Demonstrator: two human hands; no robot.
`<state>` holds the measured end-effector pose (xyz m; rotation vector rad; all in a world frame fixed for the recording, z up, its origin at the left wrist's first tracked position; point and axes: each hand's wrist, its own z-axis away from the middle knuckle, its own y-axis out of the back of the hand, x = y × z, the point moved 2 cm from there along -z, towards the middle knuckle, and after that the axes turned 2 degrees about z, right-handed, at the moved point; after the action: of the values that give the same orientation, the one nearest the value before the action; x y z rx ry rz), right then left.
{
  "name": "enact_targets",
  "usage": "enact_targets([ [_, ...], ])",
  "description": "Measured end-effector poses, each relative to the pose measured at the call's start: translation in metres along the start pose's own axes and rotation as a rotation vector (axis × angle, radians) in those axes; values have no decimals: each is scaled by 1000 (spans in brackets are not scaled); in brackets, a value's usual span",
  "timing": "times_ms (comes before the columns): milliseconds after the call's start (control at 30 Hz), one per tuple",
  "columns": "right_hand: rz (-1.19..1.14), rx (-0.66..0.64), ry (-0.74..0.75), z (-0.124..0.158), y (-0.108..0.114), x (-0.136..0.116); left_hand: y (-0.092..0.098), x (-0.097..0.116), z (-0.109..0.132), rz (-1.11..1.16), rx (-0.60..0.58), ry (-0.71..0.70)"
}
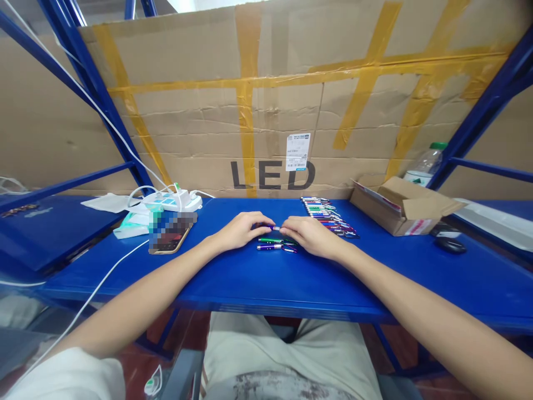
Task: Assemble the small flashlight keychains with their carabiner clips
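Observation:
Between my two hands, a purple pen (272, 227) lies roughly level at the middle of the blue table. My left hand (244, 229) has its fingers closed on the pen's left part. The fingertips of my right hand (306, 233) pinch its right end. Just nearer to me lie a green pen (270, 240), partly under my right hand, and a purple pen with a silver middle (270, 248). Behind my right hand, a row of several pens in mixed colours (320, 212) runs along the table.
An open cardboard box (400, 208), a black mouse (450, 245) and a green-capped bottle (428, 162) are at the right. At the left are a phone (171, 236), a white power strip (177, 200) and a green-white packet (135, 222). A large cardboard sheet (200, 128) stands behind the blue table (275, 283).

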<state>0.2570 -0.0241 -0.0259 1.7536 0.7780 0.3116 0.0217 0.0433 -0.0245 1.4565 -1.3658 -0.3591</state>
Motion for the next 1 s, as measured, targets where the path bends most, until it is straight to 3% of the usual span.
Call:
enact_targets([
  [1000, 73, -18, -21, 0, -4, 14, 2, -12, 1, -161, -75, 55],
])
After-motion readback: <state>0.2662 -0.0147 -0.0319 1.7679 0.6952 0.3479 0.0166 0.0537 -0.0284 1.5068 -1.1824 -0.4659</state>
